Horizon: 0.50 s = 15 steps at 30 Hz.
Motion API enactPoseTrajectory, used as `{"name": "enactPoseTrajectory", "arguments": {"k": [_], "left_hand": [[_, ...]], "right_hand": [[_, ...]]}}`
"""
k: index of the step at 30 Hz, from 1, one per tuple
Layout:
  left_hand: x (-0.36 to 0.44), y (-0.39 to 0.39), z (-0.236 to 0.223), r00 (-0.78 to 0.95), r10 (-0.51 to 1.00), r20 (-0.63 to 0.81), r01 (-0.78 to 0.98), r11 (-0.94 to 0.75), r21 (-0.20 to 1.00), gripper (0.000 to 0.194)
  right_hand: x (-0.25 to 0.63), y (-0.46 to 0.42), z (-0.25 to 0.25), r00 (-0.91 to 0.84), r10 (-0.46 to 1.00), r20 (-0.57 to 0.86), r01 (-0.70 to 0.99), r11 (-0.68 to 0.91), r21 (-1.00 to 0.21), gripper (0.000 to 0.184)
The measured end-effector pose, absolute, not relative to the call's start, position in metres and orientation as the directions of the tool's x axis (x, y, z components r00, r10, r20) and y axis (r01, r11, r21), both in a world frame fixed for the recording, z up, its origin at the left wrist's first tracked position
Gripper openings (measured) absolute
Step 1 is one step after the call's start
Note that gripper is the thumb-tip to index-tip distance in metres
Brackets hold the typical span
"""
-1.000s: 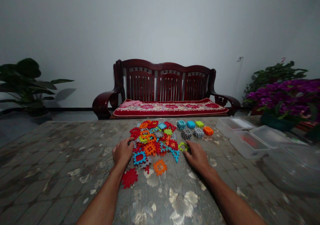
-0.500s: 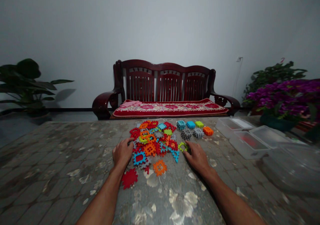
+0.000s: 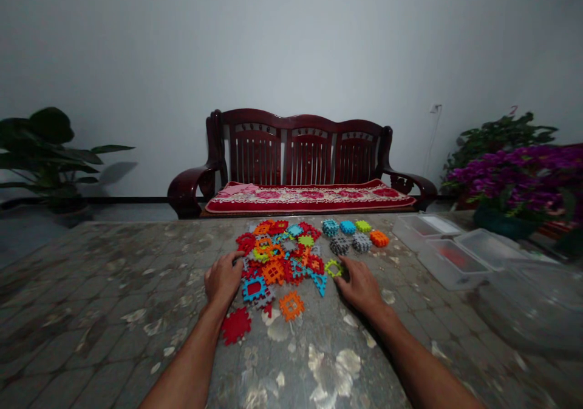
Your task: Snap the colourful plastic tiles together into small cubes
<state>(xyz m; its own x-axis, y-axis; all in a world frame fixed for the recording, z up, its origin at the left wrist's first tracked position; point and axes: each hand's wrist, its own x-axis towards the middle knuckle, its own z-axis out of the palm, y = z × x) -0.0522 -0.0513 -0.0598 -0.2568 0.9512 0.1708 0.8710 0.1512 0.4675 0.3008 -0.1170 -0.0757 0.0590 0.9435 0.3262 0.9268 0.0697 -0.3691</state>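
A heap of toothed plastic building tiles in red, orange, blue, grey and lime lies on the table. At its left edge my left hand rests palm down, thumb and forefinger apart, holding nothing. On the right side my right hand also lies on the table, its thumb and forefinger spread beside a lime ring-shaped tile, close to or touching its edge. A blue triangular tile sits left of that. Nearer to me are an orange window tile and a plain red square tile.
Behind my right hand stand several sorted stacks, including a dark grey stack and an orange stack. Clear plastic boxes occupy the table's right side, near purple flowers. A wooden bench stands beyond the table.
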Motion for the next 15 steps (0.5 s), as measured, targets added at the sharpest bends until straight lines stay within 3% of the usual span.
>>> {"name": "enactPoseTrajectory", "arguments": {"k": [5, 10, 13, 15], "left_hand": [[-0.053, -0.051, -0.061, -0.249, 0.953, 0.171, 0.876, 0.146, 0.459, 0.039], [-0.054, -0.049, -0.061, -0.242, 0.961, 0.135, 0.877, 0.157, 0.454, 0.04], [-0.055, -0.047, -0.061, -0.236, 0.964, 0.123, 0.878, 0.157, 0.453, 0.041], [-0.056, -0.046, -0.062, -0.234, 0.965, 0.12, 0.878, 0.156, 0.452, 0.041]], "right_hand": [[0.302, -0.119, -0.077, 0.054, 0.938, 0.342, 0.918, 0.088, -0.387, 0.054], [0.311, -0.118, -0.06, 0.076, 0.879, 0.472, 0.89, 0.154, -0.429, 0.054], [0.333, -0.1, -0.035, 0.169, 0.842, 0.511, 0.857, 0.13, -0.499, 0.055], [0.355, -0.08, -0.019, 0.305, 0.826, 0.474, 0.815, 0.031, -0.579, 0.059]]}}
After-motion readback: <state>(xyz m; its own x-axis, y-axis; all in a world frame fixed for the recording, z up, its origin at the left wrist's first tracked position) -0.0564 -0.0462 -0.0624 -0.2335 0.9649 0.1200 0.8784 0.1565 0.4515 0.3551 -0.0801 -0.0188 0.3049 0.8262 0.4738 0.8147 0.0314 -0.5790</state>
